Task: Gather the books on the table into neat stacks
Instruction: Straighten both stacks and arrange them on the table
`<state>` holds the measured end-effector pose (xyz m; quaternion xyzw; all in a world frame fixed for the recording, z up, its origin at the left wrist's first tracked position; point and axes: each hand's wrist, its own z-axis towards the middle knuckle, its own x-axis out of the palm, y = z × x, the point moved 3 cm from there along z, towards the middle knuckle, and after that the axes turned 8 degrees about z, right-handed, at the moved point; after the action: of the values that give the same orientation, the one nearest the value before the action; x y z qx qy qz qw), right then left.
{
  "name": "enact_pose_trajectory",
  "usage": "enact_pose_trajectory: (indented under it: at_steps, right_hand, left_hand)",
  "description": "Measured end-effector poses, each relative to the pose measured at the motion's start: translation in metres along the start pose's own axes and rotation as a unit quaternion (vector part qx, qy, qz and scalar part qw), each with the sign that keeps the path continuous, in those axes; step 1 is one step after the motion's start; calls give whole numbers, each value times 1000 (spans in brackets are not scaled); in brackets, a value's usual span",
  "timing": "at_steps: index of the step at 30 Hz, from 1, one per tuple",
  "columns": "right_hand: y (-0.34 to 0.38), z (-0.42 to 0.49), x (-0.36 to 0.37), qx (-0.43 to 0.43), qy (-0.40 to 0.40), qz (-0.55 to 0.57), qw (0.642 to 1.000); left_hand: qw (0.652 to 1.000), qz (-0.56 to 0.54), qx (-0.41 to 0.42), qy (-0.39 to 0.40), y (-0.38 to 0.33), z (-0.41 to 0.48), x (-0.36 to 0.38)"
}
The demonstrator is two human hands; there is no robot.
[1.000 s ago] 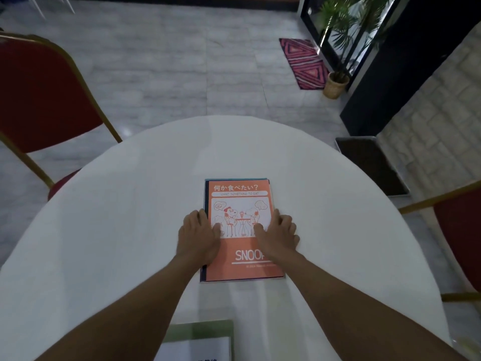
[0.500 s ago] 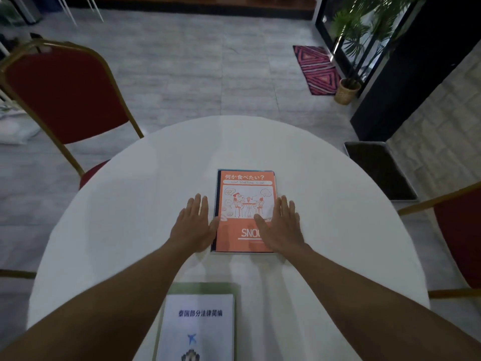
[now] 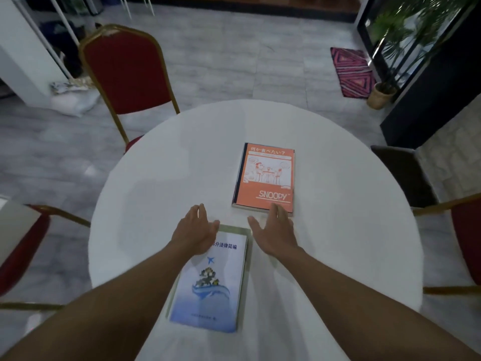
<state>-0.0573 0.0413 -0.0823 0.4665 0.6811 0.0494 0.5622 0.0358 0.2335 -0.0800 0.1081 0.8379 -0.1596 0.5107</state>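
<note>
An orange Snoopy book (image 3: pixel 265 178) tops a small stack near the middle of the round white table (image 3: pixel 166 183). Nearer to me lies a white-and-blue book (image 3: pixel 212 282) on a greenish book whose edge shows around it. My left hand (image 3: pixel 194 231) hovers open over the top left corner of the white-and-blue book. My right hand (image 3: pixel 273 234) is open just right of that book's top edge, its fingertips overlapping the orange book's near corner. Neither hand holds anything.
A red chair with a gold frame (image 3: pixel 127 74) stands at the far left of the table. More red chairs sit at the near left (image 3: pixel 23 246) and right (image 3: pixel 466 238). A potted plant (image 3: pixel 381 93) and patterned mat (image 3: pixel 352 71) are on the floor beyond.
Both hands have come off the sides of the orange book and drawn back toward the nearer white-and-blue book. The view has pulled back, showing that book in full.
</note>
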Motion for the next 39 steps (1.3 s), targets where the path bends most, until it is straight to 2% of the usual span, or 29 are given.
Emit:
enact_pose_trajectory:
  at_steps: [5, 8, 10, 14, 18, 21, 23, 27, 31, 37, 39]
  right_hand:
    - [-16, -37, 33, 25, 26, -33, 999]
    - [-25, -54, 56, 51, 74, -53, 995]
    - [-27, -63, 69, 55, 87, -49, 994]
    - [-21, -71, 81, 56, 78, 6, 995]
    - [-16, -67, 79, 99, 74, 86, 989]
    - [-16, -65, 79, 114, 89, 127, 981]
    - [-16, -65, 78, 121, 85, 151, 977]
    - [-18, -62, 74, 118, 83, 240, 960]
    - [-16, -54, 64, 123, 106, 396, 904]
    - [-10, -33, 37, 113, 77, 458, 878]
    - [-8, -26, 29, 107, 59, 453, 883]
  left_hand:
    - [997, -14, -73, -2, 26, -37, 36]
    - [987, -61, -148, 14, 36, -54, 53]
    - [981, -97, -169, 23, 40, -61, 65]
    - [971, -140, -189, 35, 39, -60, 74]
    - [957, -187, -219, 28, 36, -56, 68]
    - [932, -280, -230, 12, 36, -60, 64]
    - [920, -324, -220, -6, 35, -60, 62]
    - [922, -353, -153, -50, 29, -58, 46]
    - [898, -412, -128, -90, 19, -56, 29]
    - [895, -423, -86, -112, -4, -38, -1]
    - [903, -408, -68, -117, -15, -27, -7]
